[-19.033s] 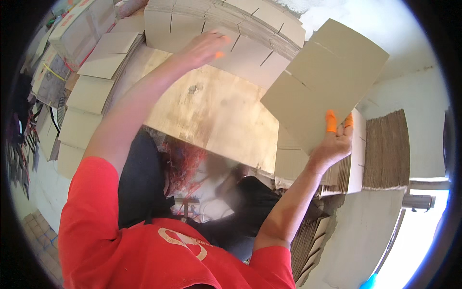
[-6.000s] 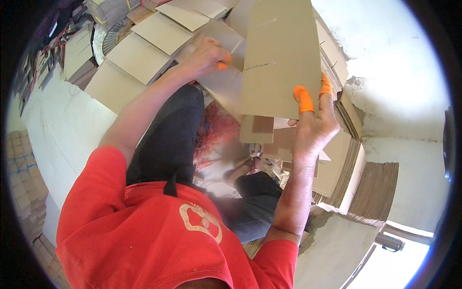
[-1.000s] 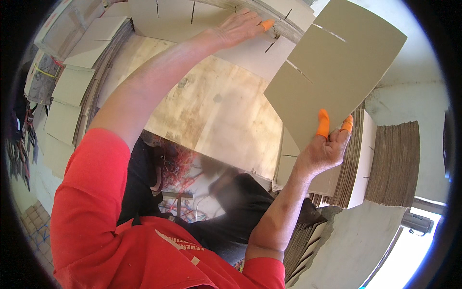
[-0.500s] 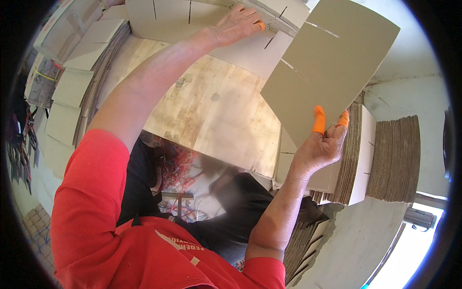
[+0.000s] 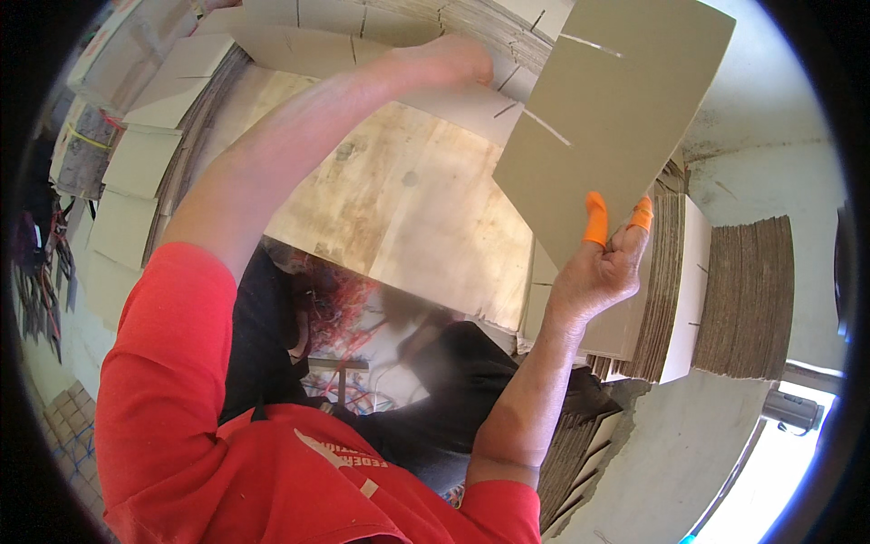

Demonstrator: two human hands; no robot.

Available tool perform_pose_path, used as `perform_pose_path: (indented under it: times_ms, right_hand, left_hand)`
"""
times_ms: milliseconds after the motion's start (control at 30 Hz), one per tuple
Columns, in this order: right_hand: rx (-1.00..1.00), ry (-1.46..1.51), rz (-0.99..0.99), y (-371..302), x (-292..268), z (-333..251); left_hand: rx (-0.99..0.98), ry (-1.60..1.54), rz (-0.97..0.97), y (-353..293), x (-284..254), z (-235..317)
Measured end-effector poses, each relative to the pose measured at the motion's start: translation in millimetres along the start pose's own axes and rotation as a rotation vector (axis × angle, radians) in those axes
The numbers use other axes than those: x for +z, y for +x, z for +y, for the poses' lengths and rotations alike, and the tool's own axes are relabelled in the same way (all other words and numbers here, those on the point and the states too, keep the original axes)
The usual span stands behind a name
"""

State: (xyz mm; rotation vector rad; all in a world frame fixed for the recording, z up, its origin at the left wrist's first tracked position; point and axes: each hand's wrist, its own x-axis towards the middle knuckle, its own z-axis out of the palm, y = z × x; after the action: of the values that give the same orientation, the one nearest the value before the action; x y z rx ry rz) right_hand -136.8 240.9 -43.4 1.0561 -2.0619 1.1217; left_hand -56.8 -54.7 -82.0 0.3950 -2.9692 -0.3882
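A greyish-brown cardboard sheet (image 5: pixel 616 109) with two cut slots is raised at the right, pinched at its lower corner by my right hand (image 5: pixel 600 272). Orange finger cots cover the thumb and a fingertip of that hand. At the far side, my left hand (image 5: pixel 453 62) is closed at the upper edge of a pale slotted cardboard sheet (image 5: pixel 435 104), which leans out from a far stack of similar sheets (image 5: pixel 494 32). The left fingertips are turned away and mostly hidden. Below lies a light wooden board (image 5: pixel 408 199).
Upright bundles of cardboard (image 5: pixel 666 281) stand to the right, with another brown stack (image 5: pixel 743 295) beyond them. Overlapping sheets (image 5: pixel 136 163) line the left side, near a taped box (image 5: pixel 136 54). Red stringy material (image 5: pixel 335 299) lies below the board's near edge.
My left hand has curled and turned over at the far stack, and a pale sheet there has come away toward me. The raised sheet in my right hand has shifted slightly left and up.
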Motion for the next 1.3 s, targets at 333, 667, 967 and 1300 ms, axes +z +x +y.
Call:
perform_pose_path:
  times_ms: [333, 667, 967, 1300]
  right_hand:
    - [0.076, -0.06, -0.163, -2, -13, -13]
    - [-0.166, -0.107, -0.28, -7, -7, 5]
    - [-0.086, -0.132, -0.343, -16, -11, 5]
    - [-0.033, 0.017, -0.279, -27, -9, -9]
  left_hand:
    - [0.233, 0.182, 0.137, -19, 7, 42]
    - [0.294, 0.119, 0.163, -39, -1, 97]
    - [0.226, -0.229, -0.036, -62, -40, 148]
    - [-0.221, 0.251, 0.325, 1, -6, 0]
